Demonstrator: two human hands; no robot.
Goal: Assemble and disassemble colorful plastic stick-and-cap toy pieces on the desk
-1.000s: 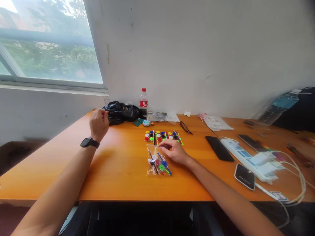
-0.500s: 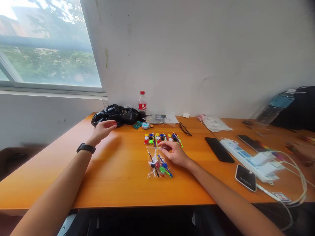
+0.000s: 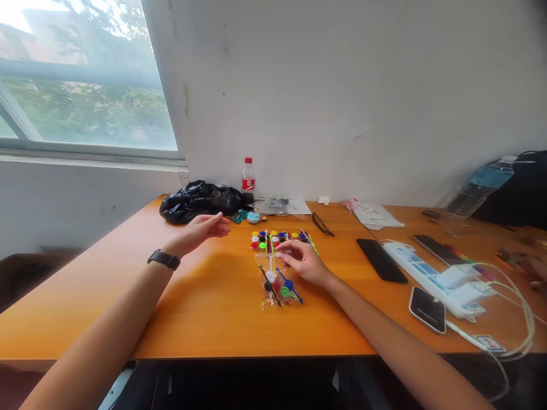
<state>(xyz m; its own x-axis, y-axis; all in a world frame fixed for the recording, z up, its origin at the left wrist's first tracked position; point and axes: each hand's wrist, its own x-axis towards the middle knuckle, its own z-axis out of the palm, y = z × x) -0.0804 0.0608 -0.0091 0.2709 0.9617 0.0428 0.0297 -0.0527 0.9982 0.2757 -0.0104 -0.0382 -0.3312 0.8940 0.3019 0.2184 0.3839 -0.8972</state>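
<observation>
The clear bag (image 3: 280, 287) is over the desk (image 3: 205, 324), back from the middle of its front edge; the right hand (image 3: 305, 263) pinches its top narrowly. The left hand (image 3: 200, 232), in a fist a second ago, has opened and swung in from the left side; it is nearer the bag now but apart from it, seemingly holding nothing. Inside the clear bag are white, black, red, green and blue discs with thin sticks. Just behind lie rows of coloured discs (image 3: 274, 240). Near the back edge, the black bag (image 3: 196, 202) hides its contents; the bottle (image 3: 248, 185) beside it holds dark liquid.
</observation>
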